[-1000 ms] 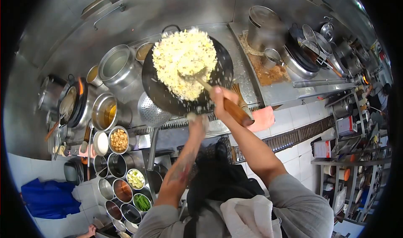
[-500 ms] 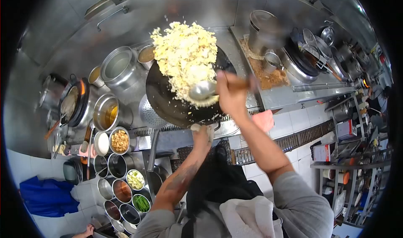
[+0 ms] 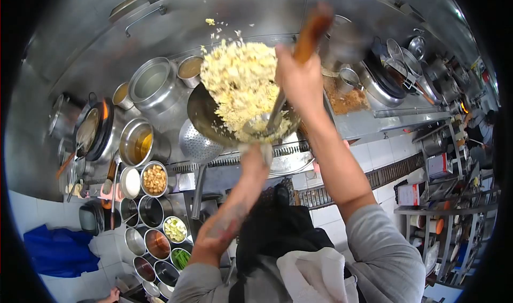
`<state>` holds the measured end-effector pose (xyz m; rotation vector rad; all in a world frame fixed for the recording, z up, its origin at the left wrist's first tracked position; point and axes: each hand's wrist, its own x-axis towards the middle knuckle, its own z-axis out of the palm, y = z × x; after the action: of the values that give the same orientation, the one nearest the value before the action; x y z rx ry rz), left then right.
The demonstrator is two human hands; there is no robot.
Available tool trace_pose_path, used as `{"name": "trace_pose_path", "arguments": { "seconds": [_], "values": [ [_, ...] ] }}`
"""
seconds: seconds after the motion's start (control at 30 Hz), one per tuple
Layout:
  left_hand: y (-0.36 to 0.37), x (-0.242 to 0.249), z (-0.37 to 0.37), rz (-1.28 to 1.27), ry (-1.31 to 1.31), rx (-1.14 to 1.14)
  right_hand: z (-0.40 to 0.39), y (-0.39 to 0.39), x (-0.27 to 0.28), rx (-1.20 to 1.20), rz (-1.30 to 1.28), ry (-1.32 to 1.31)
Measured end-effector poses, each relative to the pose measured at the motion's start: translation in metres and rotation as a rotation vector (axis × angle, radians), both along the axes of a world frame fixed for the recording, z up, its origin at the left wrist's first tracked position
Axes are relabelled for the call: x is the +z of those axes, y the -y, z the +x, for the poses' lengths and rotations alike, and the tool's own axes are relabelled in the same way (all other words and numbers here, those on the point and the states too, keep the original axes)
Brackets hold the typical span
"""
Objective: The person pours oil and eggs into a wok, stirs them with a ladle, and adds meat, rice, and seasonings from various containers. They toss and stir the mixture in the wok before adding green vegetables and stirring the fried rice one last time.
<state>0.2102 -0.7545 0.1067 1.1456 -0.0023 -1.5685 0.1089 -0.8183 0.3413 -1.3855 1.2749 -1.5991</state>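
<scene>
My right hand (image 3: 300, 84) is closed round the wooden handle of a ladle (image 3: 276, 110), which slants up to the right. The ladle's metal bowl is down in the wok, partly covered by rice. Egg fried rice (image 3: 238, 73) rises in a mass above the wok, and loose grains fly over its far side. At the near rim of the dark wok (image 3: 200, 110), my left hand (image 3: 254, 163) grips the wok handle through a pale cloth. That hand is blurred, and the handle itself is mostly hidden.
Left of the wok stand a perforated skimmer (image 3: 199, 142), a large pot (image 3: 151, 84) and a pot of oil (image 3: 136, 142). Nearby are peanuts (image 3: 155, 179) and several ingredient tins. Rightward are a small metal jug (image 3: 348, 78) and stacked pans (image 3: 382, 78). Another person's hand (image 3: 113, 294) shows at lower left.
The wok has tilted toward me and the rice has lifted off it, with grains scattering. My right hand has risen, swinging the ladle handle more upright. My left hand has moved slightly up.
</scene>
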Motion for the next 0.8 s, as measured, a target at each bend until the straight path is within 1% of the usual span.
{"name": "trace_pose_path", "arguments": {
  "seconds": [0.03,0.07,0.1,0.13,0.17,0.2,0.23,0.27,0.3,0.33,0.37,0.4,0.43,0.47,0.5,0.53,0.57,0.6,0.63,0.67,0.73,0.77,0.8],
  "values": [
    [0.026,0.038,0.007,-0.004,-0.123,0.001,0.005,0.027,0.005,-0.019,-0.026,0.049],
    [0.051,0.044,0.01,-0.066,-0.051,-0.081,0.016,0.055,-0.005,-0.074,-0.043,0.089],
    [0.059,0.035,0.006,-0.061,0.058,-0.111,0.027,0.079,-0.027,-0.129,-0.024,0.103],
    [0.063,0.014,-0.001,-0.053,0.166,-0.136,0.034,0.119,-0.064,-0.135,-0.069,0.116],
    [0.062,-0.024,-0.005,-0.052,0.167,-0.119,0.033,0.141,-0.071,-0.13,-0.085,0.054],
    [0.052,-0.074,-0.01,-0.174,0.086,-0.067,0.029,0.167,-0.058,-0.115,-0.084,0.033],
    [0.038,-0.102,-0.015,-0.294,0.002,-0.016,0.024,0.183,-0.04,-0.102,-0.08,0.008],
    [0.028,-0.099,-0.019,-0.297,-0.003,0.002,0.022,0.183,-0.005,-0.017,-0.138,0.106],
    [0.014,-0.088,-0.02,-0.271,0.009,-0.001,0.017,0.193,0.022,0.024,-0.297,0.057],
    [0.008,-0.068,-0.02,-0.249,0.019,-0.005,0.018,0.188,0.053,0.129,-0.452,0.117],
    [0.017,-0.024,-0.018,-0.091,0.087,0.025,0.024,0.146,0.102,-0.015,-0.097,0.037],
    [0.052,-0.055,-0.011,-0.049,-0.038,0.093,0.028,0.158,0.119,-0.059,-0.156,-0.026],
    [0.077,-0.057,-0.005,-0.069,0.023,-0.012,0.028,0.174,0.13,-0.101,-0.223,-0.091],
    [0.1,-0.056,0.001,-0.106,0.079,-0.108,0.025,0.184,0.136,-0.075,-0.269,-0.07],
    [0.115,-0.063,-0.001,-0.119,0.055,-0.072,0.009,0.212,0.126,0.069,-0.35,0.046],
    [0.127,-0.072,-0.007,-0.103,0.026,-0.005,-0.02,0.275,0.108,0.475,-0.501,0.339],
    [0.138,-0.078,-0.008,-0.085,-0.001,0.054,-0.035,0.299,0.089,0.738,-0.509,0.54],
    [0.144,-0.081,-0.001,-0.091,-0.012,0.076,-0.011,0.243,0.072,0.372,-0.46,0.322],
    [0.142,-0.088,0.006,-0.165,-0.018,-0.012,0.015,0.184,0.056,0.034,-0.329,0.107],
    [0.133,-0.097,0.009,-0.229,-0.026,-0.114,0.033,0.206,-0.004,-0.15,-0.269,-0.022],
    [0.11,-0.067,0.03,-0.214,-0.071,-0.16,0.046,0.24,-0.082,-0.137,-0.043,-0.293],
    [0.093,-0.062,0.047,-0.226,-0.148,-0.159,0.04,0.259,-0.059,-0.097,-0.029,-0.269],
    [0.06,-0.059,0.06,-0.211,-0.229,-0.174,0.022,0.271,-0.047,-0.074,0.012,-0.245]
  ]
}}
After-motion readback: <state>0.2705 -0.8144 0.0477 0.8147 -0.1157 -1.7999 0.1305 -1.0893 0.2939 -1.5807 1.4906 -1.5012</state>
